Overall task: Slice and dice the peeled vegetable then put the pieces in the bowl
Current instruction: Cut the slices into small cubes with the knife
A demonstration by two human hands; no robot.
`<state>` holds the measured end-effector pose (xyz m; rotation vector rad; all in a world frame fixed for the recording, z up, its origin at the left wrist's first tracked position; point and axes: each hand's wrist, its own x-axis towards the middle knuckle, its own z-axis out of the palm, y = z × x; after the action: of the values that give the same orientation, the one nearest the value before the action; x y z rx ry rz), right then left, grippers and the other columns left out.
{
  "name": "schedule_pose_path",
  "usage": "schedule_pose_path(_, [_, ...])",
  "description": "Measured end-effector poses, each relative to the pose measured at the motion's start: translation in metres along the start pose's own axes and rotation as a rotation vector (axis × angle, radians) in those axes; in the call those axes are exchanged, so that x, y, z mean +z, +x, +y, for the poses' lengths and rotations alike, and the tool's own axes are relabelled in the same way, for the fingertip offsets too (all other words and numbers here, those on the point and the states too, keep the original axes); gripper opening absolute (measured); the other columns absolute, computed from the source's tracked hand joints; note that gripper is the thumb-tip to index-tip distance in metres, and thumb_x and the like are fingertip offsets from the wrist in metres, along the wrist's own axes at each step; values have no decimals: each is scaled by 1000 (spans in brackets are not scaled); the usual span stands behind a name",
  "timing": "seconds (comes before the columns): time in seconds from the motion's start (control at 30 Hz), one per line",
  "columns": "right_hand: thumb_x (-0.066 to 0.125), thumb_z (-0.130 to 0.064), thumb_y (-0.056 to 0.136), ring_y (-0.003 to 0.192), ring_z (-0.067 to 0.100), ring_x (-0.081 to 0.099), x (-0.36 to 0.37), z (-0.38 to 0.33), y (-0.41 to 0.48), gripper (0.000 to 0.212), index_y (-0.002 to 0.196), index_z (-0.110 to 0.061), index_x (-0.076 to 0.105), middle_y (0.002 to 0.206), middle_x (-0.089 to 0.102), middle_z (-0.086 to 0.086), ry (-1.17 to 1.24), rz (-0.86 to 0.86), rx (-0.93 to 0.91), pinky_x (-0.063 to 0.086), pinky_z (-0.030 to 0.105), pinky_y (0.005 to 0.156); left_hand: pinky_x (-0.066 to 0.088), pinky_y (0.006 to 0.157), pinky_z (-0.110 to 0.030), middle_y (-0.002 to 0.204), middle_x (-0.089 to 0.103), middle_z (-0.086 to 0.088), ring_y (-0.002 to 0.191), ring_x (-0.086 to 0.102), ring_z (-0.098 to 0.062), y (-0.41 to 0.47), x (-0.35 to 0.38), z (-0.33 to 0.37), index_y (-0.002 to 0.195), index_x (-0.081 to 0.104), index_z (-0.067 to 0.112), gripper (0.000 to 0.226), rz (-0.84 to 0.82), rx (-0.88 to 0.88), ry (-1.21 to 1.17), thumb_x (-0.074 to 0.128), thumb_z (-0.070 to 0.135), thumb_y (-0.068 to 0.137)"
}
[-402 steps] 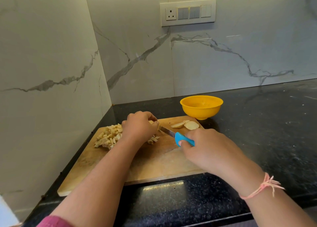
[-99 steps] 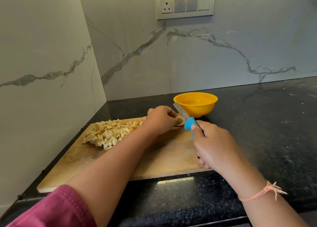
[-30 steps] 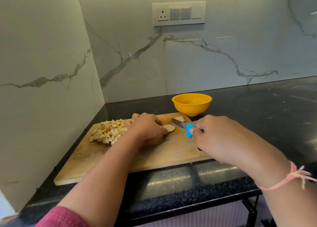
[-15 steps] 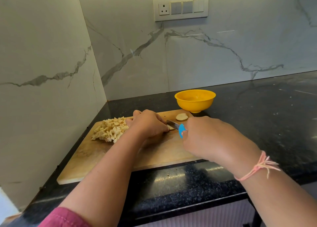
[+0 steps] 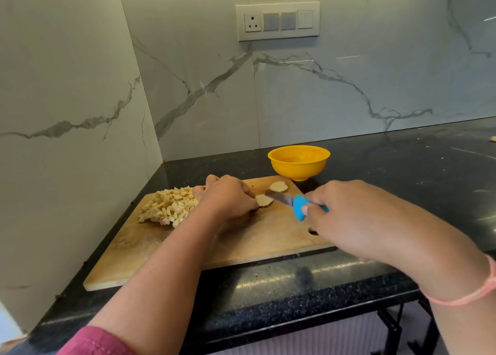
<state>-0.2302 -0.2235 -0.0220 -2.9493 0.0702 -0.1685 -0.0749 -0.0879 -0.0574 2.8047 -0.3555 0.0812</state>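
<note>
While pinning a slice on the board with the left hand, fingers curled, grips the knife in a closed right hand. Slice uncovered since a half-second back, blade across its edge: next dicing cut starting. Spare slice just behind, diced heap at left, bowl beyond the board. Left fingertips near the blade.
</note>
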Motion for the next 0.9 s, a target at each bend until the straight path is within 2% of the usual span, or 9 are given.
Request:
schedule_pose_path(0.17, [34,-32,99,51,7,43,13,6,10,23,96,-18,52,65,45,-4,52,16,79,31,22,45,25,96,-45,114,56,4,121,30,-24,1,0,1,96,74,31,26,22,12,64,57,49,87])
schedule_pose_path(0.33, [31,-35,100,51,6,43,22,4,12,29,110,-19,53,69,46,-5,94,-16,77,35,19,47,25,100,-46,109,60,7,122,31,-21,0,6,5,88,73,29,29,43,31,74,58,54,85])
schedule_pose_path(0.4, [32,-34,100,52,7,44,21,5,13,28,108,-19,54,70,48,-4,98,5,89,37,21,48,25,97,-44,111,60,6,122,31,-22,0,7,5,95,73,30,30,56,37,57,56,54,86])
schedule_pose_path(0.43, [33,-34,99,53,8,45,20,5,14,27,106,-19,55,70,49,-3,102,25,90,38,23,49,25,97,-43,118,59,6,124,30,-23,-1,6,4,106,70,33,33,59,44,62,55,54,86])
schedule_pose_path(0.5, [34,-33,99,53,8,45,19,5,17,26,105,-18,55,69,50,-3,111,42,82,35,23,47,24,99,-43,134,50,5,129,27,-23,-1,7,4,126,57,39,43,59,61,86,53,56,87])
schedule_pose_path(0.53, [35,-32,100,53,8,44,18,3,19,25,107,-18,55,69,49,-3,113,32,76,33,22,46,24,100,-44,138,47,5,130,26,-23,-1,7,4,130,53,41,46,62,70,94,52,57,87])
schedule_pose_path(0.7, [38,-29,98,63,9,44,24,-4,31,25,113,-15,52,71,42,-5,74,10,53,31,22,49,24,94,-41,134,50,9,125,29,-22,2,14,4,118,62,43,37,98,90,86,52,57,85])
schedule_pose_path(0.8, [38,-29,97,72,15,50,29,-6,38,17,102,-18,50,72,43,-4,72,13,57,37,26,55,24,94,-40,132,50,11,123,29,-21,1,15,5,113,64,44,32,104,102,92,52,56,86])
schedule_pose_path(0.9, [39,-29,97,78,16,51,29,-8,41,10,91,-20,39,72,40,-5,67,4,35,39,28,62,23,98,-41,135,46,9,126,27,-21,0,14,6,117,59,44,34,87,124,162,47,56,88])
